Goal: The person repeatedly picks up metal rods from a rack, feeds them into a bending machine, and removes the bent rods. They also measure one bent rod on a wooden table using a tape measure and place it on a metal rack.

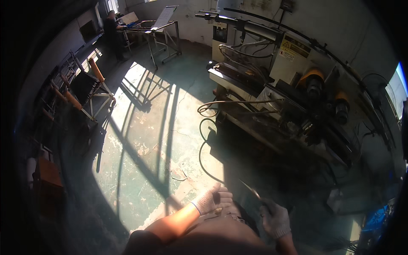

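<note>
Over floor (pixel 187 117) nr machine (pixel 293 91): slim tool (pixel 254 192) in R hand (pixel 275 220), L hand (pixel 214 200) half-curled

R hand, white glove, closed round dark grip end of slim tool; thin pale end points fwd & L, out over floor. Exact tool type: can't tell. L hand, also gloved w/ blue cuff edge, in front of torso; fingers part bent, pointing R. Can't tell if it has hold of anything. Hands well apart; L forearm (pixel 176 221) sunlit, R hand in shade.

Machine fills upper R: pale panel (pixel 293 49) w/ yellow label, 2 orange-topped cyls (pixel 313 83) toward its R end, hose loop (pixel 229 102) at its L edge. Blk cable (pixel 201 157) curves over floor from nr that edge. Pale wire scrap (pixel 179 178) on floor, fwd & L of L hand.

Far edge of floor: tube-frame bench (pixel 177 38), white sheet (pixel 165 18) tilted at its R end; co-worker (pixel 111 36), dark clothes, at its L end. Rack (pixel 100 94) w/ orange roller (pixel 96 69) along floor's L edge. Barred shadows cross sunlit floor.
</note>
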`<state>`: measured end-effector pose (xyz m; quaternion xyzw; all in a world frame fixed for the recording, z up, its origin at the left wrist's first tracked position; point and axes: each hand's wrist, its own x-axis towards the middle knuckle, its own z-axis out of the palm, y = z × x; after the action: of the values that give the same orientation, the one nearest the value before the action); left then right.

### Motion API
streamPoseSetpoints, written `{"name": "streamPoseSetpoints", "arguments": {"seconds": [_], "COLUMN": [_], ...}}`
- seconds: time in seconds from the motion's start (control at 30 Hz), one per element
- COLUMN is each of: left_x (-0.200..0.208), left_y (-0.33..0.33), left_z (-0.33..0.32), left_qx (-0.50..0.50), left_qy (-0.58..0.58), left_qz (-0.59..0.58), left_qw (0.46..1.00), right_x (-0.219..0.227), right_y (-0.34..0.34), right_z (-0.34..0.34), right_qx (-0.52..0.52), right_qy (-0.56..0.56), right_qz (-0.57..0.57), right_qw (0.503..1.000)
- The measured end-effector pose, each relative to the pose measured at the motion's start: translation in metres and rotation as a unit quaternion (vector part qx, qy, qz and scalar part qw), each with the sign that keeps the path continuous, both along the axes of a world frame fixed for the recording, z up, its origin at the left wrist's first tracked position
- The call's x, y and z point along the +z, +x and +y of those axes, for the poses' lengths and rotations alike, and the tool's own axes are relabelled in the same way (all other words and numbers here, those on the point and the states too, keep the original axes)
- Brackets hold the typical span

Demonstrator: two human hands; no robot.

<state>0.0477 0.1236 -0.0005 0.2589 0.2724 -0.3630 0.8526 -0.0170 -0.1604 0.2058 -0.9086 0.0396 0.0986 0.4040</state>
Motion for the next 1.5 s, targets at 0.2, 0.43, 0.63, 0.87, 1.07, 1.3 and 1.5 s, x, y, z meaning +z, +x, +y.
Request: {"name": "streamPoseSetpoints", "arguments": {"seconds": [0.2, 0.43, 0.63, 0.87, 1.07, 1.3, 1.5], "left_x": [0.024, 0.042, 0.043, 0.006, 0.008, 0.044, 0.015], "left_y": [0.035, 0.082, 0.064, 0.013, -0.03, -0.069, -0.089], "left_z": [0.139, 0.3, 0.433, 0.59, 0.773, 0.963, 1.117], "left_qx": [0.211, 0.228, 0.438, 0.535, 0.637, 0.667, 0.7], "left_qy": [0.005, 0.4, 0.355, 0.479, 0.43, 0.47, 0.483], "left_qz": [-0.029, -0.003, 0.004, 0.063, 0.073, 0.06, 0.066], "left_qw": [0.977, 0.888, 0.826, 0.693, 0.636, 0.575, 0.522], "right_x": [-0.082, -0.127, -0.115, -0.151, -0.172, -0.16, -0.185], "right_y": [0.125, 0.263, 0.319, 0.35, 0.355, 0.354, 0.35], "right_z": [0.175, 0.363, 0.54, 0.752, 0.93, 1.149, 1.379], "right_qx": [0.357, 0.594, 0.727, 0.836, 0.792, 0.594, 0.475], "right_qy": [0.122, 0.109, 0.092, -0.081, -0.106, 0.047, 0.227], "right_qz": [0.062, 0.16, 0.116, 0.06, -0.153, -0.279, 0.413], "right_qw": [0.924, 0.781, 0.67, 0.54, 0.581, 0.753, 0.744]}}
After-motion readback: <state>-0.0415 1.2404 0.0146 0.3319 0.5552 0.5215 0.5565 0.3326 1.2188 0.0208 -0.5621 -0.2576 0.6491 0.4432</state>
